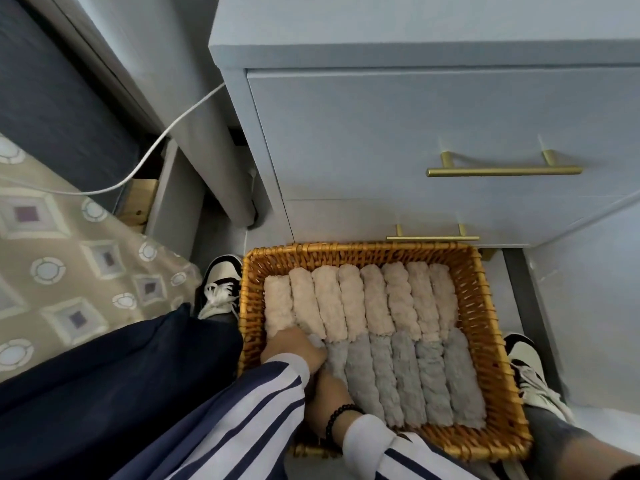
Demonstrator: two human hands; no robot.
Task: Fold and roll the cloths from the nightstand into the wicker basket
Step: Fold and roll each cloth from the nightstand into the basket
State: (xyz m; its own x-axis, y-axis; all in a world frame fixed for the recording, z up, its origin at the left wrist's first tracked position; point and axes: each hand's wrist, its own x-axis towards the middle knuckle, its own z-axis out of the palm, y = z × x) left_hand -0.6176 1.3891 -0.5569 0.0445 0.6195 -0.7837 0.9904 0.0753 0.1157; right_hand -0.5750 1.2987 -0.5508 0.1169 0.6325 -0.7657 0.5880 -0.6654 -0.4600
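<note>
A wicker basket (360, 249) stands on the floor in front of the blue-grey nightstand (415, 133), between my feet. Its far row holds several beige rolled cloths (374, 299) side by side, and its near row several grey rolled cloths (405, 375). Both hands are at the basket's near left corner. My left hand (294, 349) curls its fingers down over the leftmost grey roll (335, 356). My right hand (327, 389), with a beaded bracelet at the wrist, lies against the same roll, its fingers hidden under my left sleeve.
A bed with a patterned cover (69, 258) runs along the left, and a white cable (166, 133) hangs beside the nightstand. Two drawers have brass handles (502, 171). My shoes (221, 285) (530, 372) flank the basket.
</note>
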